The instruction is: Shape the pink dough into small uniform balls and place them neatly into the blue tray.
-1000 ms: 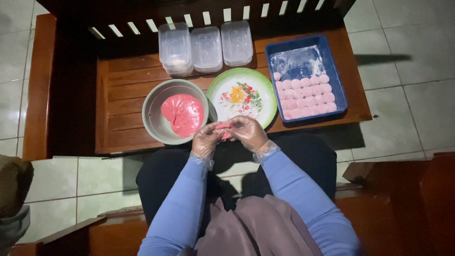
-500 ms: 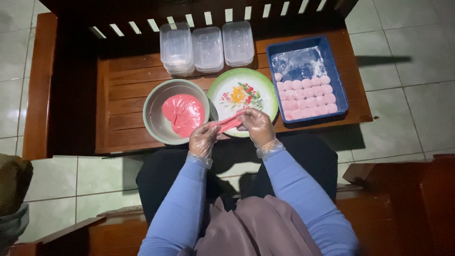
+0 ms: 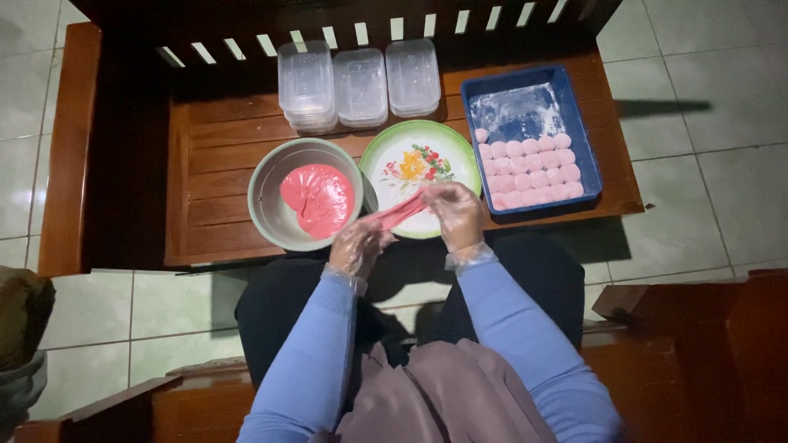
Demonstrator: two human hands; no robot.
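Wooden slatted bench [image 3: 230, 156] bears a floral plate [image 3: 410, 160], over whose near edge the gloved left hand [image 3: 357, 246] and right hand [image 3: 455, 215] pinch a stretched pink dough strip [image 3: 398, 211], which may thin and tear mid-span.

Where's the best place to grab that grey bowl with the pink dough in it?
Probably the near-left rim of the grey bowl, coming in from the left. The pink dough sits toward the right side, leaving that wall bare, and the flowered plate crowds the right edge.
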